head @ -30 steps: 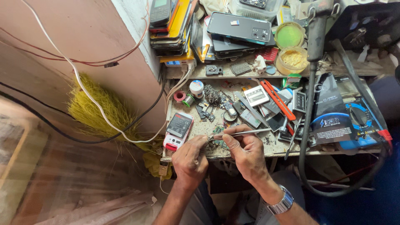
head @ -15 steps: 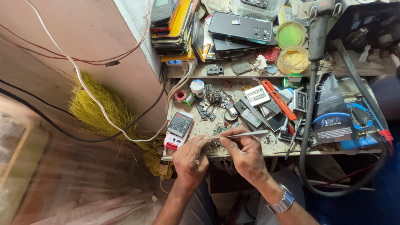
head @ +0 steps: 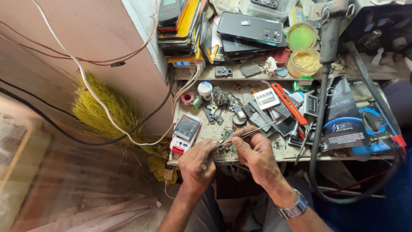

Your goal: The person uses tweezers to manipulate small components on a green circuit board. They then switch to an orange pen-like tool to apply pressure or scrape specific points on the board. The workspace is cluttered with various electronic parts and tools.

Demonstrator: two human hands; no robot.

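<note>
At the far left a yellow broom head [head: 105,112] leans against the brown wall, crossed by a white cable [head: 92,96] and a black cable [head: 56,131]. Next comes the cluttered workbench [head: 249,155], with a small white and red phone [head: 183,138] lying at its left front corner, a dark battery resting on its top. Just right of it, at the front edge of the bench, the left hand [head: 196,162] is closed in a pinch, thumb and forefinger tight on a small part [head: 219,145] that is too small to make out. The right hand [head: 256,157] sits touching it on the right, fingers narrowed around metal tweezers [head: 249,134], whose tips meet the pinched part at the left fingertips while the handle slants up to the right. A metal wristwatch [head: 293,209] sits on the right wrist. Behind the hands lie loose screws, chips and a red-handled tool [head: 288,103]. On the shelf above, a stack of phones [head: 253,30] rests beside two round tubs [head: 302,49]. At the far right a black hose [head: 319,129] hangs down past a blue multimeter [head: 373,129]
</note>
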